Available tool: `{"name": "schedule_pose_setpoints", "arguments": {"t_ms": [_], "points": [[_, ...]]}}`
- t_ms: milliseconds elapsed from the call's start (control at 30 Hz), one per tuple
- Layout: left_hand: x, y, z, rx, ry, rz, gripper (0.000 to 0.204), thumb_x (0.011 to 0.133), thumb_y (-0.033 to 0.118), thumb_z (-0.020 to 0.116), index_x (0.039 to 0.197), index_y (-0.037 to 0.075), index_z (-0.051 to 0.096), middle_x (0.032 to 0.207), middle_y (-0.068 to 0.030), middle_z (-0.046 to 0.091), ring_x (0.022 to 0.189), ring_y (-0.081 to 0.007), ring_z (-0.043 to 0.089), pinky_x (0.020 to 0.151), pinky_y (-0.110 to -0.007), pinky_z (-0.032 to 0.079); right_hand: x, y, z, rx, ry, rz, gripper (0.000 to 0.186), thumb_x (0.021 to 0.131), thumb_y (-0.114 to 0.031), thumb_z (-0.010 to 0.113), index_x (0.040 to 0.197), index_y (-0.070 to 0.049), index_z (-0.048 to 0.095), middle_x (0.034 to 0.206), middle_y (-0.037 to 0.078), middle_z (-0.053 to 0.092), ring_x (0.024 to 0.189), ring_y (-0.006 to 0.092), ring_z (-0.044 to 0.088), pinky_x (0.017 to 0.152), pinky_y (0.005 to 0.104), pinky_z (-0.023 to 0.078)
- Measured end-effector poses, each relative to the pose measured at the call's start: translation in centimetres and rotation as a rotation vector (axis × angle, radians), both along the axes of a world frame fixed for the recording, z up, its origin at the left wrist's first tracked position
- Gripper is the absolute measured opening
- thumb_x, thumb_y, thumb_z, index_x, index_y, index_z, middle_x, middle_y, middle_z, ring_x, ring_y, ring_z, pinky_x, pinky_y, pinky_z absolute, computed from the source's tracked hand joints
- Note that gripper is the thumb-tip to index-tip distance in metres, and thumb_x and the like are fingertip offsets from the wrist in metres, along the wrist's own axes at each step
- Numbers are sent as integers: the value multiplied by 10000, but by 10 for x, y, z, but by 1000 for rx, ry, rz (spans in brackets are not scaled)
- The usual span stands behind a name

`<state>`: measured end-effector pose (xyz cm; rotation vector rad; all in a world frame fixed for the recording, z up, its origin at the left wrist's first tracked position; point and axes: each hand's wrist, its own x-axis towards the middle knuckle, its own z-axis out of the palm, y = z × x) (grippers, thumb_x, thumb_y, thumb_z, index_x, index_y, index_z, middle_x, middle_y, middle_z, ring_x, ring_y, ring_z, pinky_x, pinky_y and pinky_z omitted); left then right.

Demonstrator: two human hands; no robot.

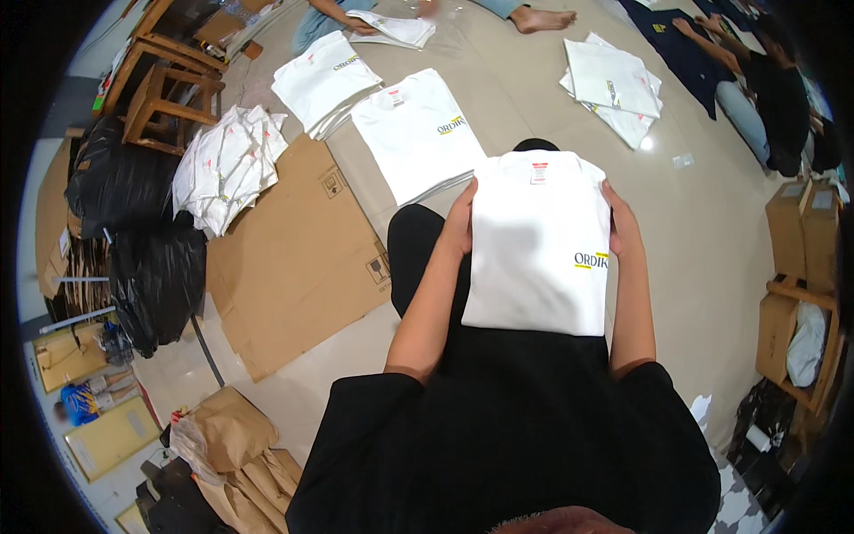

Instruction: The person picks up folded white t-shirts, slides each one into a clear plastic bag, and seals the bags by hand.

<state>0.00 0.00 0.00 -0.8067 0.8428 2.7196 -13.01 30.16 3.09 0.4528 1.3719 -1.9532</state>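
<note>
Folded white T-shirt (536, 245) lies on my lap; my left hand (460, 222) and right hand (622, 224) grip its side edges. Judged light, soft, limp: support both long edges to keep the fold

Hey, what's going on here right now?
A person sitting on the floor holds a folded white T-shirt on their lap, left hand and right hand gripping its side edges. More folded white shirts sit in a stack just ahead on the floor, beside flattened cardboard. Other people sit nearby with shirts too.
</note>
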Motion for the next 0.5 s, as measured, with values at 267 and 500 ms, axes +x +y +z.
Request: {"name": "schedule_pose_setpoints", "arguments": {"t_ms": [267, 500], "points": [[-10, -31, -3, 289, 87, 163, 532, 1125, 369, 464, 1523, 16, 465, 1422, -163, 625, 1272, -269, 633, 1040, -392, 551, -16, -54, 39, -224, 148, 130, 576, 1055, -254, 628, 1530, 9, 435, 1377, 181, 635, 1222, 254, 663, 1001, 385, 579], [-21, -66, 64, -173, 96, 370, 469, 1121, 320, 507, 1487, 30, 464, 1363, -126, 637, 1220, -234, 651, 1025, -385, 555, -45, -125, 97, -89, 309, 153, 530, 1096, -197, 568, 1577, -26, 425, 1449, 108, 606, 1284, 203, 615, 1064, 367, 530]]}}
